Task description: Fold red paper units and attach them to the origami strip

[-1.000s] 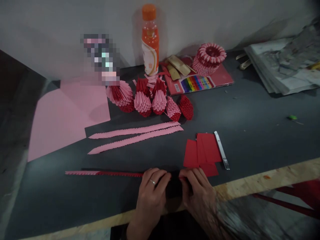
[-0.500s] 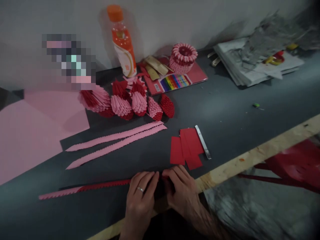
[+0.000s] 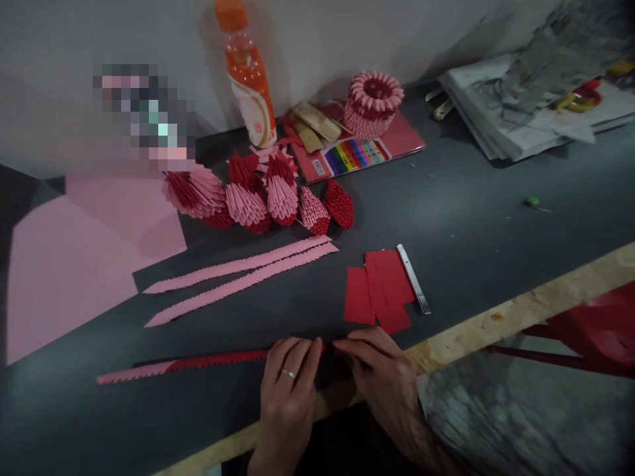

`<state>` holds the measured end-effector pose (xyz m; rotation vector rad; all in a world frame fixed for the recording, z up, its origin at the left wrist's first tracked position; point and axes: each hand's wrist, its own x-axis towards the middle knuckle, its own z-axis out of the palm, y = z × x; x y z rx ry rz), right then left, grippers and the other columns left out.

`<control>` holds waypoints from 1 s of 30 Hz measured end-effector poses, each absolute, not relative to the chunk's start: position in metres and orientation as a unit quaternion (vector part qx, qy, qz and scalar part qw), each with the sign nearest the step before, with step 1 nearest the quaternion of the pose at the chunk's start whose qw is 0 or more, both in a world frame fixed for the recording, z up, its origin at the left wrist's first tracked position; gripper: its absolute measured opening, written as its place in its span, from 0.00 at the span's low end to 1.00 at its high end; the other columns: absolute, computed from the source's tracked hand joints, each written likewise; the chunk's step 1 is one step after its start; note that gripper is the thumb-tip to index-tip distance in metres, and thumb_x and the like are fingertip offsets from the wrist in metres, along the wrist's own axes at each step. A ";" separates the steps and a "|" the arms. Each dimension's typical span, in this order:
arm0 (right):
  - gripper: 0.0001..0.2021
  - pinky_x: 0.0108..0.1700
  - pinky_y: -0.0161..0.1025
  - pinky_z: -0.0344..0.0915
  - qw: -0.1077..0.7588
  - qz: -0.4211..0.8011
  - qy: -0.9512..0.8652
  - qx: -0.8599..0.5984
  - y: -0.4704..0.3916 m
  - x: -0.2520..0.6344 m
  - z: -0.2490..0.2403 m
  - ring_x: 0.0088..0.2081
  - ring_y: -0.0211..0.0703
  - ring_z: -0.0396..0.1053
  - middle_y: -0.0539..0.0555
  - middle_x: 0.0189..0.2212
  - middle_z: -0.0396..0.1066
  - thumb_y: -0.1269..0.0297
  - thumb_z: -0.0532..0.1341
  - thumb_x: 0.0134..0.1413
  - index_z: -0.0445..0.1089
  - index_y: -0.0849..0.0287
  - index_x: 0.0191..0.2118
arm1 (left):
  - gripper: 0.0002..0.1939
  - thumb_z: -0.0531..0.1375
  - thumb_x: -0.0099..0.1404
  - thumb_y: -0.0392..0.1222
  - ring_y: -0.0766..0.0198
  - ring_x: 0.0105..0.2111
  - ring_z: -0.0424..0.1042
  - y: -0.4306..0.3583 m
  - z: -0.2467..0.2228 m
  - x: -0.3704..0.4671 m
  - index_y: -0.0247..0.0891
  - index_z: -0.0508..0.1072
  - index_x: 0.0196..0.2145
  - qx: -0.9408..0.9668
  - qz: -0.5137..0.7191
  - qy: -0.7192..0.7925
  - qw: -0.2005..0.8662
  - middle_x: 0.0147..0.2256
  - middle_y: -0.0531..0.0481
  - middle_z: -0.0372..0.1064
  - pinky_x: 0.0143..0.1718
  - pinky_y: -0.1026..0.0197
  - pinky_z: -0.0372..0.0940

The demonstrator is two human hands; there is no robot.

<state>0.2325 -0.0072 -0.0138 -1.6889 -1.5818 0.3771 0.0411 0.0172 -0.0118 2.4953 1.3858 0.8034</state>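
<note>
My left hand [image 3: 290, 383] and my right hand [image 3: 380, 373] lie close together at the near edge of the dark mat [image 3: 471, 218]. Their fingertips pinch the right end of a long folded paper chain [image 3: 198, 363], red near my hands and pink at its far left tip. Whatever small piece sits between the fingertips is hidden. Just beyond my right hand lie a few flat red paper rectangles [image 3: 380, 291] with a thin metal blade [image 3: 413, 278] beside them.
Two pink chains [image 3: 238, 274] lie mid-mat. Behind them sit red-and-pink folded paper cones [image 3: 258, 198], an orange bottle [image 3: 245, 73], a woven paper ring [image 3: 373, 102] on a paper pack [image 3: 357, 155], pink sheets [image 3: 74, 258] at left, newspapers [image 3: 536, 99] at right, and the wooden table edge [image 3: 520, 311].
My head has swung, shifting the whole scene in view. Both hands stay together on the chain's right end, fingers working slightly.
</note>
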 end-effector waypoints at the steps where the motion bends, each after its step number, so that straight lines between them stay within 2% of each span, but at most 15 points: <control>1: 0.19 0.37 0.36 0.85 0.391 0.150 -0.622 -0.662 -0.007 0.232 -0.014 0.33 0.41 0.85 0.47 0.35 0.86 0.81 0.64 0.64 0.86 0.47 0.41 | 0.22 0.59 0.78 0.27 0.53 0.51 0.85 0.016 -0.013 0.041 0.44 0.82 0.61 0.839 0.266 0.466 0.088 0.49 0.48 0.89 0.59 0.48 0.81; 7: 0.17 0.36 0.37 0.85 0.398 0.148 -0.627 -0.654 -0.002 0.229 -0.017 0.33 0.41 0.84 0.48 0.34 0.87 0.79 0.64 0.66 0.86 0.48 0.40 | 0.20 0.61 0.76 0.26 0.50 0.52 0.83 0.012 -0.020 0.041 0.38 0.83 0.60 0.851 0.250 0.459 0.054 0.49 0.43 0.87 0.59 0.47 0.79; 13: 0.18 0.36 0.37 0.85 0.390 0.145 -0.638 -0.648 0.002 0.231 -0.016 0.33 0.41 0.84 0.48 0.34 0.87 0.80 0.65 0.65 0.87 0.47 0.40 | 0.20 0.60 0.76 0.26 0.53 0.52 0.82 0.014 -0.017 0.043 0.39 0.83 0.59 0.848 0.249 0.464 0.054 0.48 0.45 0.86 0.60 0.48 0.78; 18: 0.19 0.36 0.37 0.84 0.383 0.143 -0.650 -0.641 0.003 0.231 -0.013 0.33 0.41 0.82 0.48 0.35 0.87 0.81 0.63 0.64 0.87 0.48 0.41 | 0.20 0.60 0.77 0.28 0.51 0.55 0.82 0.012 -0.019 0.039 0.38 0.82 0.60 0.857 0.222 0.460 0.063 0.50 0.43 0.86 0.62 0.47 0.80; 22: 0.22 0.36 0.37 0.82 0.373 0.143 -0.666 -0.630 0.003 0.230 -0.012 0.33 0.41 0.82 0.48 0.36 0.87 0.82 0.60 0.66 0.87 0.48 0.45 | 0.20 0.60 0.77 0.26 0.52 0.54 0.83 0.013 -0.019 0.039 0.38 0.83 0.59 0.854 0.230 0.461 0.069 0.49 0.43 0.86 0.60 0.46 0.81; 25: 0.20 0.34 0.39 0.80 0.367 0.140 -0.670 -0.630 0.005 0.227 -0.013 0.30 0.41 0.79 0.46 0.32 0.87 0.80 0.62 0.69 0.86 0.46 0.49 | 0.17 0.61 0.76 0.25 0.53 0.52 0.83 0.018 -0.017 0.040 0.37 0.85 0.54 0.846 0.269 0.454 0.072 0.47 0.42 0.86 0.59 0.49 0.82; 27: 0.16 0.32 0.39 0.78 0.366 0.140 -0.664 -0.637 0.007 0.225 -0.014 0.28 0.41 0.78 0.46 0.29 0.85 0.78 0.63 0.70 0.84 0.48 0.45 | 0.16 0.61 0.76 0.24 0.54 0.51 0.83 0.021 -0.014 0.041 0.36 0.85 0.52 0.843 0.287 0.448 0.077 0.46 0.42 0.87 0.59 0.51 0.81; 30: 0.14 0.31 0.37 0.76 0.371 0.150 -0.656 -0.640 0.008 0.226 -0.011 0.27 0.41 0.77 0.46 0.26 0.84 0.76 0.64 0.69 0.81 0.50 0.37 | 0.16 0.62 0.77 0.26 0.55 0.49 0.85 0.024 -0.012 0.041 0.37 0.85 0.56 0.847 0.278 0.446 0.076 0.45 0.43 0.87 0.58 0.52 0.80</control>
